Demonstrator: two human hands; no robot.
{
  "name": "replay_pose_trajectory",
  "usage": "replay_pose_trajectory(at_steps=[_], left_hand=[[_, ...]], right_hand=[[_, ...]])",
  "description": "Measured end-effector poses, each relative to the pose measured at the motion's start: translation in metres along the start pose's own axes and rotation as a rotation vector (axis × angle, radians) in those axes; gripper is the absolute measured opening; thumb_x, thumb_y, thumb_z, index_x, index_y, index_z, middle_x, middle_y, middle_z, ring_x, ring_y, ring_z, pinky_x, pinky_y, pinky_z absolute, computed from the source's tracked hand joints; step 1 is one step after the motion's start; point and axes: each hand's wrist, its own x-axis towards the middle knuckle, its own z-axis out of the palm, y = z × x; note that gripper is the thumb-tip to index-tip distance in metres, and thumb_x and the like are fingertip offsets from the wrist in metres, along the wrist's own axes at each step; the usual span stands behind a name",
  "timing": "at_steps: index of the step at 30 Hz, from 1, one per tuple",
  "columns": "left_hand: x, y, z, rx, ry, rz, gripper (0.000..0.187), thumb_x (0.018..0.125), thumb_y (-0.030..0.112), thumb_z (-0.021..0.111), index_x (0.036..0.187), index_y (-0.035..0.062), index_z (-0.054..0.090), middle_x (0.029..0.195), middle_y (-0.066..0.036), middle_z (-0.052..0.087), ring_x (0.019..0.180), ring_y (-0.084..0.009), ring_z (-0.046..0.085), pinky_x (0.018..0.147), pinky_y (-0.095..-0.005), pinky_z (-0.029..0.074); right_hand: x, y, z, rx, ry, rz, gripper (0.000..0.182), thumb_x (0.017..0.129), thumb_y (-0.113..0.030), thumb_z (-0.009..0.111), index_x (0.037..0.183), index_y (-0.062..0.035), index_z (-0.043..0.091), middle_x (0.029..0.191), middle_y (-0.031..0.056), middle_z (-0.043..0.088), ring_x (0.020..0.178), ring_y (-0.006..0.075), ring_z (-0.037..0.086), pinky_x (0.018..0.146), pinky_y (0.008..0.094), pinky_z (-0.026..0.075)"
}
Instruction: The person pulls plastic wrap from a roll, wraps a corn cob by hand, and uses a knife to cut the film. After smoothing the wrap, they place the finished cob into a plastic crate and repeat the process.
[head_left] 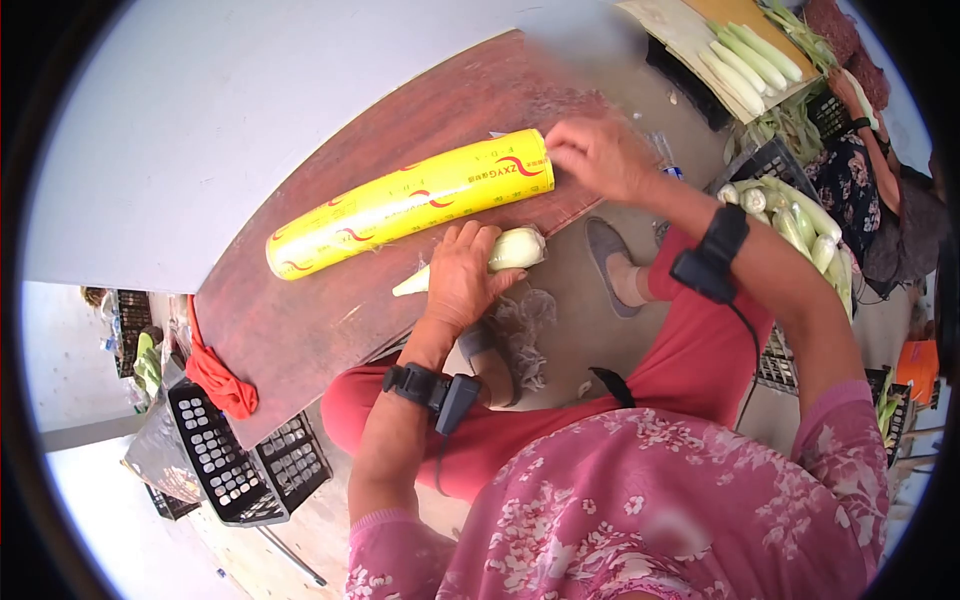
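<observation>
A long yellow roll of cling film [410, 205] with red marks and black print lies across the reddish wooden table. Just in front of it, my left hand [462, 272] is closed around a pale ear of corn [518, 250], holding it against the table. Clear film shows at the corn's thick end, while its narrow tip points left. My right hand [605, 158] is at the right end of the roll, fingers curled and pressed together. Whatever lies between those fingertips is too small to make out.
A red cloth [222, 382] hangs over the left table edge, above black crates [215, 450]. Crumpled film [530, 340] lies on the floor. At right, corn fills a crate [780, 365]; more ears [750, 65] lie on another table near a co-worker's hand [848, 92].
</observation>
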Motion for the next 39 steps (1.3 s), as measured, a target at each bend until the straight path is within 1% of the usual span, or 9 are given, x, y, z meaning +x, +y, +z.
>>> replay_pose_trajectory(at_steps=[2, 4, 7, 10, 19, 25, 28, 31, 39], left_hand=[[0.000, 0.000, 0.000, -0.008, 0.015, 0.010, 0.055, 0.063, 0.030, 0.082, 0.108, 0.0066, 0.060, 0.098, -0.010, 0.059, 0.096, -0.0328, 0.055, 0.083, -0.0429, 0.046], [0.000, 0.000, 0.001, -0.008, 0.022, 0.011, 0.055, 0.063, 0.029, 0.081, 0.109, 0.0060, 0.060, 0.099, -0.010, 0.059, 0.096, -0.0329, 0.055, 0.083, -0.0430, 0.046], [-0.001, -0.001, 0.005, -0.006, 0.030, 0.006, 0.055, 0.064, 0.029, 0.081, 0.109, 0.0048, 0.060, 0.099, -0.011, 0.059, 0.097, -0.0333, 0.055, 0.084, -0.0434, 0.046], [-0.001, -0.003, 0.007, -0.018, 0.047, 0.013, 0.056, 0.064, 0.028, 0.081, 0.109, 0.0033, 0.059, 0.100, -0.013, 0.058, 0.098, -0.0337, 0.055, 0.085, -0.0438, 0.045], [-0.003, -0.007, 0.002, 0.051, 0.007, 0.106, 0.061, 0.063, 0.024, 0.081, 0.114, 0.0026, 0.055, 0.100, -0.013, 0.057, 0.098, -0.0328, 0.055, 0.083, -0.0429, 0.046], [-0.012, -0.003, 0.001, 0.170, -0.037, 0.031, 0.066, 0.061, 0.021, 0.082, 0.118, 0.0049, 0.053, 0.105, -0.013, 0.057, 0.098, -0.0318, 0.056, 0.081, -0.0420, 0.046], [-0.022, -0.003, 0.002, 0.244, 0.053, 0.028, 0.063, 0.061, 0.022, 0.082, 0.115, 0.0057, 0.053, 0.099, -0.010, 0.056, 0.093, -0.0283, 0.055, 0.078, -0.0407, 0.045], [-0.029, -0.003, 0.003, 0.297, 0.048, 0.009, 0.059, 0.059, 0.022, 0.082, 0.109, 0.0071, 0.053, 0.097, -0.009, 0.055, 0.091, -0.0290, 0.055, 0.077, -0.0412, 0.045], [-0.027, -0.012, 0.003, 0.197, -0.001, 0.062, 0.053, 0.058, 0.018, 0.080, 0.102, 0.0081, 0.053, 0.091, -0.009, 0.056, 0.089, -0.0292, 0.056, 0.076, -0.0420, 0.046]], right_hand=[[-0.020, -0.028, 0.015, -0.081, -0.112, -0.360, 0.026, 0.082, -0.027, 0.066, 0.094, -0.0035, 0.064, 0.095, 0.0125, 0.062, 0.089, 0.0309, 0.061, 0.077, 0.0410, 0.048], [-0.042, -0.046, 0.037, -0.096, -0.146, -0.475, 0.044, 0.078, -0.030, 0.071, 0.111, -0.0045, 0.057, 0.104, 0.0088, 0.057, 0.097, 0.0279, 0.057, 0.082, 0.0408, 0.043], [-0.061, -0.051, 0.057, -0.320, -0.396, -0.355, 0.075, 0.074, -0.031, 0.076, 0.133, -0.0004, 0.042, 0.122, 0.0122, 0.050, 0.114, 0.0277, 0.048, 0.092, 0.0434, 0.036], [-0.061, -0.045, 0.072, -0.421, -0.347, -0.306, 0.083, 0.072, -0.031, 0.078, 0.136, 0.0024, 0.038, 0.122, 0.0128, 0.048, 0.114, 0.0275, 0.046, 0.089, 0.0432, 0.036], [-0.053, -0.027, 0.093, -0.437, -0.325, -0.273, 0.055, 0.072, -0.025, 0.077, 0.111, -0.0016, 0.046, 0.103, 0.0125, 0.051, 0.097, 0.0284, 0.057, 0.077, 0.0403, 0.047], [-0.043, -0.033, 0.079, -0.303, -0.647, -0.151, 0.055, 0.073, -0.023, 0.077, 0.108, 0.0049, 0.045, 0.100, 0.0212, 0.053, 0.091, 0.0384, 0.060, 0.079, 0.0456, 0.050], [-0.031, -0.041, 0.066, -0.274, -0.792, -0.071, 0.053, 0.073, -0.030, 0.077, 0.104, 0.0069, 0.054, 0.098, 0.0236, 0.063, 0.093, 0.0342, 0.065, 0.077, 0.0434, 0.053], [-0.016, -0.047, 0.059, -0.209, -0.996, 0.016, 0.062, 0.075, -0.041, 0.075, 0.104, 0.0093, 0.053, 0.097, 0.0269, 0.065, 0.093, 0.0400, 0.064, 0.078, 0.0464, 0.051], [-0.013, -0.030, 0.065, 0.221, -1.269, 0.318, 0.055, 0.078, -0.044, 0.071, 0.099, 0.0056, 0.058, 0.085, 0.0140, 0.064, 0.064, 0.0205, 0.066, 0.056, 0.0318, 0.053]])
